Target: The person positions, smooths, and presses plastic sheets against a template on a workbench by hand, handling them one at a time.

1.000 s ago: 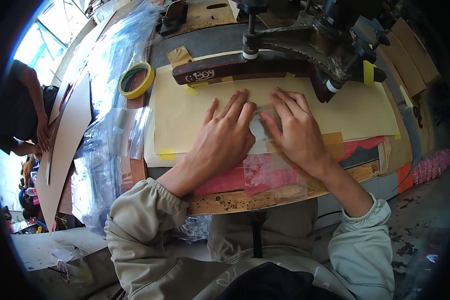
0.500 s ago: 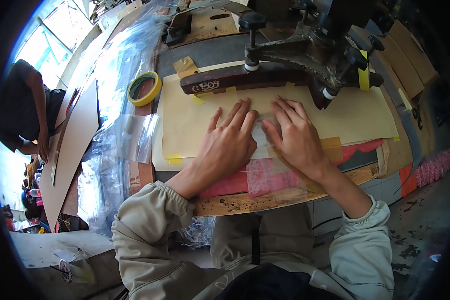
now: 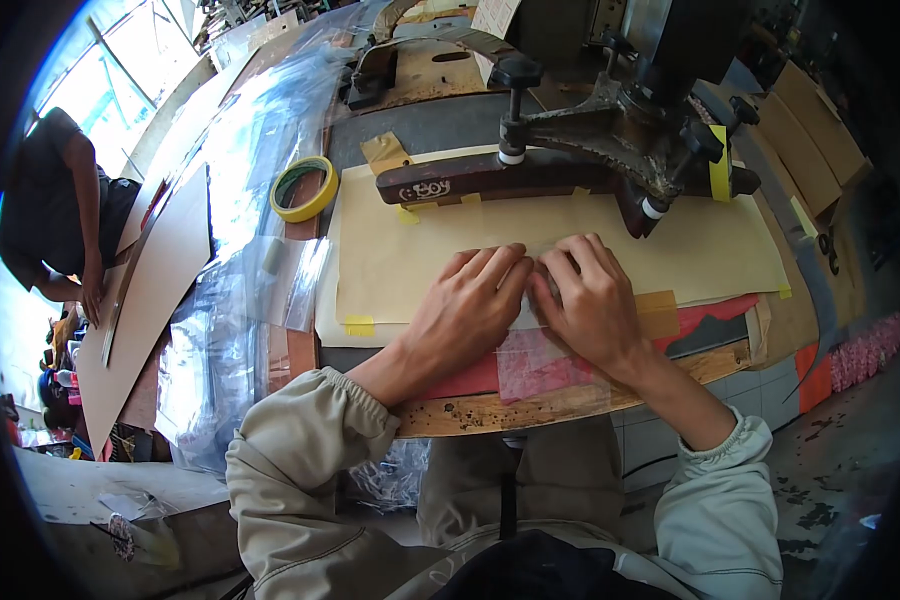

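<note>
My left hand [image 3: 470, 300] and my right hand [image 3: 590, 305] are side by side over a cream sheet [image 3: 390, 280], fingers curled and tips nearly meeting. Both appear to pinch a piece of clear plastic film [image 3: 523, 318], which shows between them; my fingers hide most of it. The film's lower part runs over a pink sheet [image 3: 540, 372] near the table edge. Beyond my fingertips, a dark bar [image 3: 550, 178] with "Boy" written on it lies across the cream sheet, beneath a metal clamp arm [image 3: 580, 125] with black knobs.
A yellow tape roll [image 3: 305, 190] and clear plastic bags [image 3: 220, 330] are on the left. Brown tape [image 3: 655, 312] sits right of my right hand. The wooden table edge [image 3: 570, 405] runs before me. Far left, another person [image 3: 65, 200] leans over a board [image 3: 155, 310].
My hands have drawn back toward me and closer together. Their fingers, stretched flat on the sheet before, are now curled into a pinch. The view has shifted slightly.
</note>
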`<state>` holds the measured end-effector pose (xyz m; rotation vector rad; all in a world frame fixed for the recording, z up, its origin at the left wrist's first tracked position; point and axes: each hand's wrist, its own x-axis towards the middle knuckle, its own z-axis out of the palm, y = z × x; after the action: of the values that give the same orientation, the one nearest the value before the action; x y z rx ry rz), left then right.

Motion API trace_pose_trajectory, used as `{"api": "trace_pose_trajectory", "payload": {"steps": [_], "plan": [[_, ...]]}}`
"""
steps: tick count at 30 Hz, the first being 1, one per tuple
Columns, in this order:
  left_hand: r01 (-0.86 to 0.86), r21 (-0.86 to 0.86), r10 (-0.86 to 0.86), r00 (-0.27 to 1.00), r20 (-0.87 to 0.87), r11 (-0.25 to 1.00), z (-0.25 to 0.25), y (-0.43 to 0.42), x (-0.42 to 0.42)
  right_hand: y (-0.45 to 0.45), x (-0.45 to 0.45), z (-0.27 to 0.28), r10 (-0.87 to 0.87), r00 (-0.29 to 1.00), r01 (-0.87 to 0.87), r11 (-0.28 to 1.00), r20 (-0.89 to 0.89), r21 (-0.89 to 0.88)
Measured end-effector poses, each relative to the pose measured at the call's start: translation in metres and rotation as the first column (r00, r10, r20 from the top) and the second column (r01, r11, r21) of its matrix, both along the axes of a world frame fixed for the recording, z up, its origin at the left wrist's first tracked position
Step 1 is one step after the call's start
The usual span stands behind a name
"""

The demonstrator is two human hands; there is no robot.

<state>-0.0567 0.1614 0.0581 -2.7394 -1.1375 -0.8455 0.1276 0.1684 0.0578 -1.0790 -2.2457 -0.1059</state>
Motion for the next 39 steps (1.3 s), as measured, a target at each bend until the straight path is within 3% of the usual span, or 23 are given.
{"api": "trace_pose_trajectory", "payload": {"steps": [18, 39], "plan": [[-0.020, 0.038, 0.024, 0.995, -0.100, 0.999, -0.0046, -0.0036, 0.0006, 0.0006, -0.0004, -0.0019, 0.037, 0.999, -0.036, 0.999, 0.020, -0.029], [-0.024, 0.096, 0.030, 0.997, -0.066, 0.995, -0.0046, -0.0028, 0.0027, 0.0002, 0.0002, -0.0020, 0.030, 0.999, -0.029, 0.998, 0.022, -0.052]]}}
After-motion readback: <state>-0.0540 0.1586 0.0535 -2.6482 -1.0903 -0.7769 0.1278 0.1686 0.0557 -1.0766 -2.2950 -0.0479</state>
